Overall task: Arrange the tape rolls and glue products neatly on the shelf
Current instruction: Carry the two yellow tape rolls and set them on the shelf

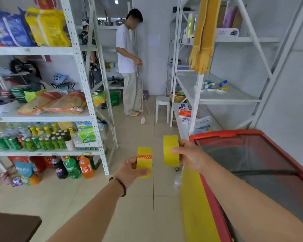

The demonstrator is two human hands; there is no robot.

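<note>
My left hand grips a yellow tape roll with a red band, held edge-on over the floor. A plain yellow tape roll sits in my right hand, a little higher and to the right. Both rolls are out in front of me in the aisle. On the white shelf at the right lie glue bottles and white tape rolls, well beyond my hands.
A red-rimmed chest freezer stands close on the right. A stocked white rack with drinks and bags lines the left. A person in a white shirt stands down the aisle near a white stool.
</note>
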